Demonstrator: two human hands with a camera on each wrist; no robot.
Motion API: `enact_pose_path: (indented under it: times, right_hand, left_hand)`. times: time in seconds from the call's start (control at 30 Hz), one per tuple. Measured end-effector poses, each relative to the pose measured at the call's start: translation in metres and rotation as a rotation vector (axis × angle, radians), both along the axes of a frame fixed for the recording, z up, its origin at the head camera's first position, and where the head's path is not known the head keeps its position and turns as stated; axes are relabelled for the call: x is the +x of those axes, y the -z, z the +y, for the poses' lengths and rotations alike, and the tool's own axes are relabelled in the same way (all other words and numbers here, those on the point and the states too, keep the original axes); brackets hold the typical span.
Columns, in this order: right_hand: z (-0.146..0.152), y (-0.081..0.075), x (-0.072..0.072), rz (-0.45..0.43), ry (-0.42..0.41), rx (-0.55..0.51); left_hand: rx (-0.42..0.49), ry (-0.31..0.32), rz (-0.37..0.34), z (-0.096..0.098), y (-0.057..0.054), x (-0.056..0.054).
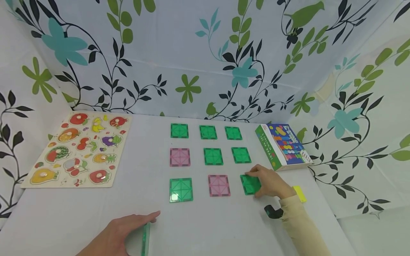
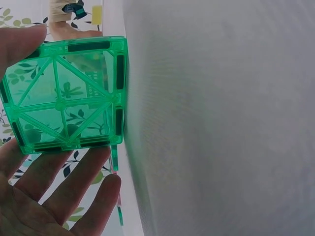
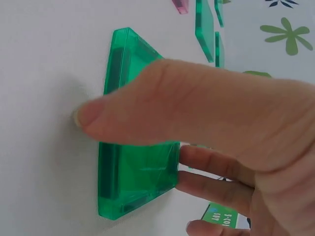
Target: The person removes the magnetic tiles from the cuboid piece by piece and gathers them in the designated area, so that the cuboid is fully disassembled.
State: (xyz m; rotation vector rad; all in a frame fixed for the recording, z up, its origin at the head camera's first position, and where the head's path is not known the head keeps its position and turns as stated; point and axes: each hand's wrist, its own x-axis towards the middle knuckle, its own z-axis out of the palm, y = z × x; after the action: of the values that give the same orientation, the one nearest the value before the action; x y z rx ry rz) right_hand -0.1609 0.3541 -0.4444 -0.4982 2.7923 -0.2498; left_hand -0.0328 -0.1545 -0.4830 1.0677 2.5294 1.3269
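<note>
My left hand [image 1: 116, 233] holds a translucent green magnetic tile [image 2: 60, 103] on edge near the table's front, thumb at one side and fingertips at the opposite side. In the head view that tile shows only as a thin green strip. At the right end of the nearest row, my right hand [image 1: 270, 181] grips another green magnetic tile [image 1: 250, 184] by its edges, the thumb along the near side in the right wrist view. Left of it lie a pink tile [image 1: 219, 185] and a green tile [image 1: 181, 190]. Beyond are two more rows, all green except one pink tile [image 1: 180, 157].
A fruit puzzle board [image 1: 120, 149] lies at the left of the white table. At the back right stands a green and blue box [image 1: 289, 142]. A yellow piece [image 1: 299, 194] shows beside the right wrist, which wears a black strap [image 1: 273, 212]. Patterned curtains hang behind.
</note>
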Motion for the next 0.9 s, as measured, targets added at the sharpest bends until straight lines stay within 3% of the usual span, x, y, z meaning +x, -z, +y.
enact_pose_path:
  times: [0.13, 0.3, 0.5, 0.67, 0.9]
  right_hand:
    - [-0.008, -0.003, 0.008, 0.055, 0.007, -0.032]
    - [-0.04, -0.009, 0.021, 0.122, -0.047, -0.178]
    - [-0.102, -0.001, 0.05, 0.172, -0.26, -0.352]
    - [-0.154, 0.015, 0.074, 0.121, -0.458, -0.513]
    - [-0.212, 0.025, 0.09, 0.125, -0.655, -0.55]
  left_hand:
    - [-0.022, -0.023, -0.023, 0.001, -0.001, 0.001]
    - [-0.01, -0.006, 0.04, 0.0, -0.003, 0.001]
    - [-0.032, -0.027, 0.013, 0.001, -0.005, 0.003]
    - [-0.057, -0.044, 0.02, 0.003, -0.006, 0.005]
    - [-0.018, -0.054, 0.043, 0.007, -0.011, 0.005]
